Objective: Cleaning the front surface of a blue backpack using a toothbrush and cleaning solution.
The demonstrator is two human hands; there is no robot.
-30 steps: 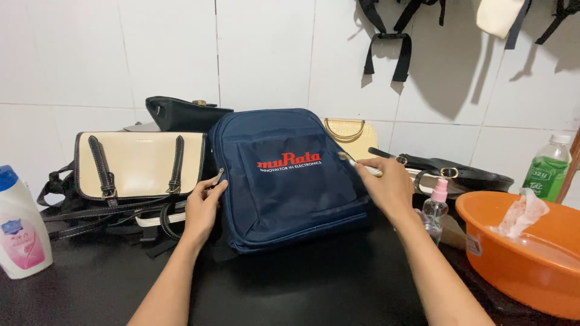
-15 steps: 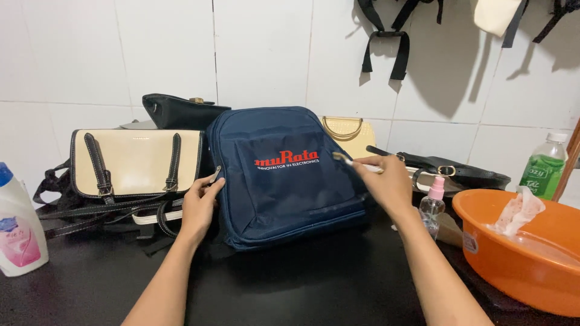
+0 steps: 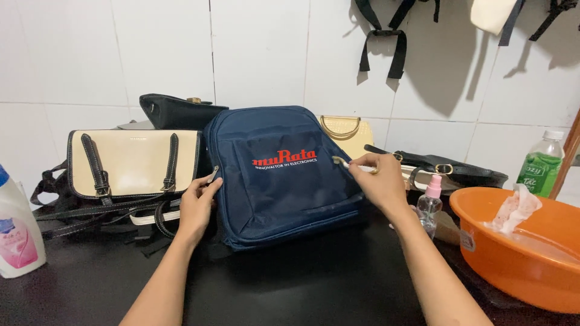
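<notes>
White bottle [image 3: 17, 226] far left, near edge: pink label w/ blue patch. Green-labelled clear bottle [image 3: 539, 166] far right by wall, white cap. Small white sticker [image 3: 466, 240] on orange basin's [image 3: 483, 208] left side. Red/white logo print [image 3: 284, 159] on navy bag [image 3: 284, 181], centre.

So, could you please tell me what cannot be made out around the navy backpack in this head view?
- Thin tool in right hand: only its tip shows; the fingers hide the rest.
- Yellow bag: mostly hidden behind navy backpack.
- White bottle: cut off by the left edge.
- Left hand: grip on zipper pull too small to tell.
</notes>
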